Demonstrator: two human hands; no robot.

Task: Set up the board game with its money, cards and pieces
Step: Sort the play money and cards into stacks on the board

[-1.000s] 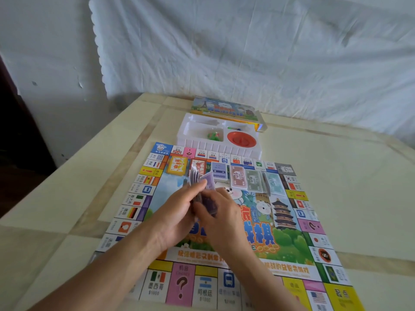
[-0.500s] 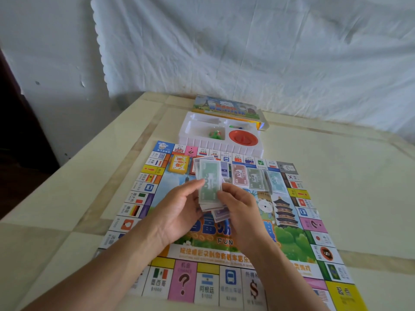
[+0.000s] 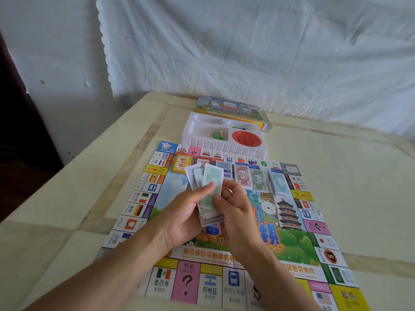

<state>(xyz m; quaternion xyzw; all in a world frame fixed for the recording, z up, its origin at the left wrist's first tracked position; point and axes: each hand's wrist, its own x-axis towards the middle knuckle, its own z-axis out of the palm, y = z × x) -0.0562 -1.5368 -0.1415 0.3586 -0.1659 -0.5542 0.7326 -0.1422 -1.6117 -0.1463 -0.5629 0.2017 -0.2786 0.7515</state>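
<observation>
Wrinkled white cloth (image 3: 247,52) hangs behind a glossy cream desk (image 3: 348,198). Flat on it lies the colourful square board (image 3: 292,243), with a ribbed white plastic tray (image 3: 224,148) at its far edge. Over the board both hands share one fanned wad of paper notes (image 3: 212,176). The left hand (image 3: 184,216) cradles it, grip curled beneath with the thumb pressed on top. The right hand (image 3: 235,209) keeps its grip pinched on the wad's right edge. Four note piles (image 3: 258,179) lie side by side beyond.
</observation>
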